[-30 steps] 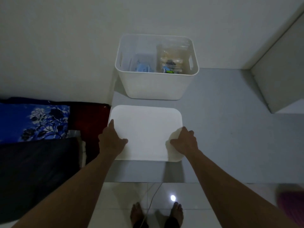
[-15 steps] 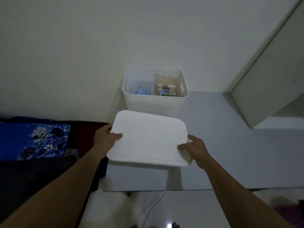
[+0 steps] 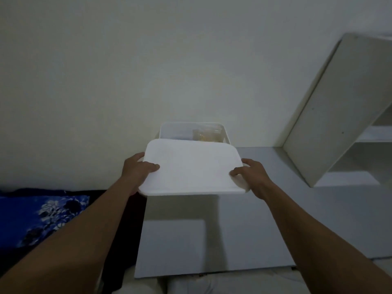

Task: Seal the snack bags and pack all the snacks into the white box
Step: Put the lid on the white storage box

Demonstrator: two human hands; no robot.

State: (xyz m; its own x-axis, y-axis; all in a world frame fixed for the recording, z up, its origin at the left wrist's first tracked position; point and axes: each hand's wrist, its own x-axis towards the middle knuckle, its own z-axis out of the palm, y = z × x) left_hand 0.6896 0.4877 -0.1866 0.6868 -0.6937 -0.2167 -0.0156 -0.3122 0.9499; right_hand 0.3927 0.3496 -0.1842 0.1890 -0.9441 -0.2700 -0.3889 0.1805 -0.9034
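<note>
A dim room in a home: blue floral-patterned bedding [image 3: 42, 217] by a plain pale wall [image 3: 127, 81], white built-in shelves [image 3: 364, 145] opposite.

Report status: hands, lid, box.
Left hand and right hand grip the white lid by its side edges. Lid held over the near rim of the white box, not seated. Snack bag inside; nothing blocking.
</note>
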